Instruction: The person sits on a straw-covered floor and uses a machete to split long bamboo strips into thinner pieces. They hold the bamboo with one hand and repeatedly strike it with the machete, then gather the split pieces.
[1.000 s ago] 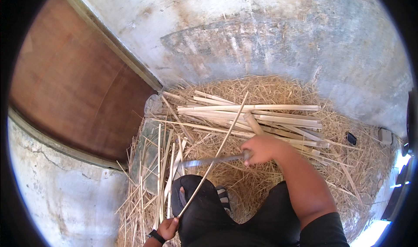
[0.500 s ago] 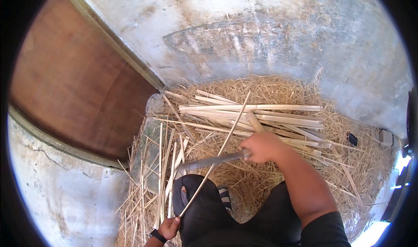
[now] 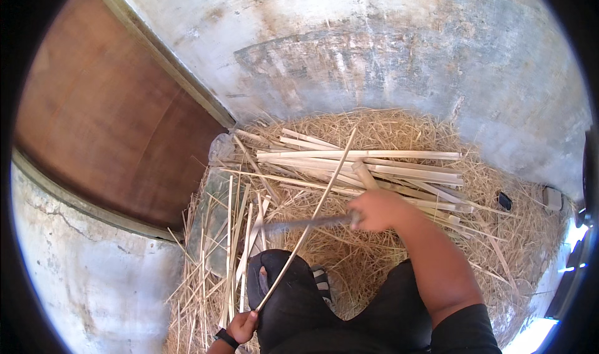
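Note:
My left hand, with a dark band at its wrist, is closed on the lower end of a long thin bamboo strip. The strip slants up and to the right across my left knee. My right hand is wrapped round the wooden handle of a large knife. Its dark blade, smeared by motion, points left and crosses the strip about midway. Whether the edge touches the strip, I cannot tell.
Beyond my hands lies a pile of split bamboo slats on a bed of shavings. Thin strips lie at the left. A small black object rests at the right. A brown door panel and a stained wall stand behind.
The knife blade has swung slightly, its tip now a little farther up. The strip's far end has shifted slightly left. My left hand stays in place.

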Demonstrator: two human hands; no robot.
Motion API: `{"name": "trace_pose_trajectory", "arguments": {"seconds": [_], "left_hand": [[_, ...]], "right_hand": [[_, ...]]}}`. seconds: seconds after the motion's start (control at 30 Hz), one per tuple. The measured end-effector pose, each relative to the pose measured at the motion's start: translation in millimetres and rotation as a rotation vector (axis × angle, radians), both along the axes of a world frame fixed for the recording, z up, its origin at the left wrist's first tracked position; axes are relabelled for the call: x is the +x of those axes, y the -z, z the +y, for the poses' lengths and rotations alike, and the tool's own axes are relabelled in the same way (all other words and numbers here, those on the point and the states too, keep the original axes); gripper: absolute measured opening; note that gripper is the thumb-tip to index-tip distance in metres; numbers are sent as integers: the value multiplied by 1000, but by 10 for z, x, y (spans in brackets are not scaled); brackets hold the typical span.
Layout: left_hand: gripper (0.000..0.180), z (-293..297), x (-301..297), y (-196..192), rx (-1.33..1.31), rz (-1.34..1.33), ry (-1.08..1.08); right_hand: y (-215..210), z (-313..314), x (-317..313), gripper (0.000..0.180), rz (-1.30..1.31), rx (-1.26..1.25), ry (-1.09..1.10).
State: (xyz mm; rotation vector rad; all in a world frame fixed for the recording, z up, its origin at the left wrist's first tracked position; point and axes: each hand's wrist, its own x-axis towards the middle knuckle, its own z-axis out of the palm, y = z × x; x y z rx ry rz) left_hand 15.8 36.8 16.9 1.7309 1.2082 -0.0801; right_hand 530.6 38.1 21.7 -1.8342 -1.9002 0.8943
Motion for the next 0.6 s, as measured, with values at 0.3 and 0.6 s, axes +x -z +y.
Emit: {"name": "trace_pose_trajectory", "arguments": {"seconds": [0.3, 0.6], "left_hand": [[59, -3, 114, -92, 36, -29, 11], [57, 0, 2, 20, -11, -19, -28]], "right_hand": [[-4, -1, -26, 36, -6, -3, 169], [-65, -38, 277, 44, 68, -120, 271]]}}
